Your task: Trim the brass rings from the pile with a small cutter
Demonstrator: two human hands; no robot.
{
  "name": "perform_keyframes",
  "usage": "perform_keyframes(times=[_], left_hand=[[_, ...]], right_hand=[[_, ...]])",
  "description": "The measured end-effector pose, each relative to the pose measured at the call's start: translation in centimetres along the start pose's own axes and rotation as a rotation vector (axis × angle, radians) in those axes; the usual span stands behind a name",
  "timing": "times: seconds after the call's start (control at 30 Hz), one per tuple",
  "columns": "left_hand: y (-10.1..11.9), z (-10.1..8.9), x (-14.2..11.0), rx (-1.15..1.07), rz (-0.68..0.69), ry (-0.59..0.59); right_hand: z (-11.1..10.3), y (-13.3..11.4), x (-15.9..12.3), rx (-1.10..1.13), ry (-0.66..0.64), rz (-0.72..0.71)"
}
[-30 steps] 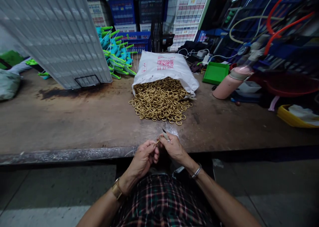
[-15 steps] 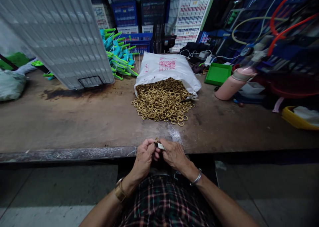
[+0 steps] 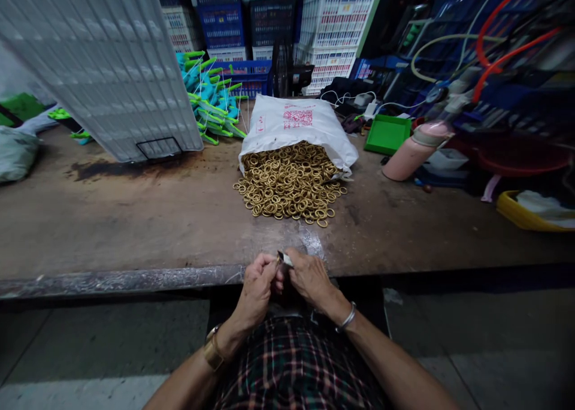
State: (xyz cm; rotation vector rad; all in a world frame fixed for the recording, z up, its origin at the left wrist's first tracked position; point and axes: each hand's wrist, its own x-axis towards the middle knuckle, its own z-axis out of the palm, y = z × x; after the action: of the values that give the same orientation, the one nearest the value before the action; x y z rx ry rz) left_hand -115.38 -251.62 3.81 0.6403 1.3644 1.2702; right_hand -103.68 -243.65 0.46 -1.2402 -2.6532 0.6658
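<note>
At the table's front edge, both hands meet. My left hand (image 3: 257, 287) is closed, pinching a small brass-coloured ring (image 3: 277, 260) at its fingertips. My right hand (image 3: 311, 282) is closed around a small flat tool (image 3: 287, 259), white with a dark end; its exact kind is too small to make out. The tool's dark end is at the ring, and the fingers partly cover both. Beyond the hands, a heap of similar rings (image 3: 287, 188) spills from the mouth of a white sack (image 3: 296, 119) with red print, lying on its side.
The wooden table (image 3: 179, 218) carries a leaning ribbed grey panel (image 3: 103, 68), bright green and turquoise plastic pieces (image 3: 215, 110), a green tray (image 3: 387, 133), a pink bottle (image 3: 406, 155) and a yellow basin (image 3: 521, 212). Stacked crates (image 3: 336, 20) stand behind.
The tool has turned slightly, and its dark end now points more upward at the ring. The ring sits lower between the fingers. The view has shifted slightly to the right.
</note>
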Motion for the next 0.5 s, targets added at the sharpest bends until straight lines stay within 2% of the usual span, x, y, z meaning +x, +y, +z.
perform_keyframes(times=[0.1,0.17,0.33,0.5], left_hand=[[0.8,0.3,-0.9,-0.055,0.008,-0.114],[1.1,0.4,-1.0,-0.177,-0.040,-0.156],[0.3,0.4,-0.1,-0.340,-0.206,-0.104],[-0.6,0.0,0.5,-0.444,-0.252,-0.070]], right_hand=[[-0.4,1.7,0.9,-0.056,0.035,0.111],[-1.0,3.2,1.6,-0.088,0.113,0.184],[-2.6,7.2,3.3,-0.112,0.335,0.396],[-2.7,9.0,4.3,-0.096,0.294,0.477]])
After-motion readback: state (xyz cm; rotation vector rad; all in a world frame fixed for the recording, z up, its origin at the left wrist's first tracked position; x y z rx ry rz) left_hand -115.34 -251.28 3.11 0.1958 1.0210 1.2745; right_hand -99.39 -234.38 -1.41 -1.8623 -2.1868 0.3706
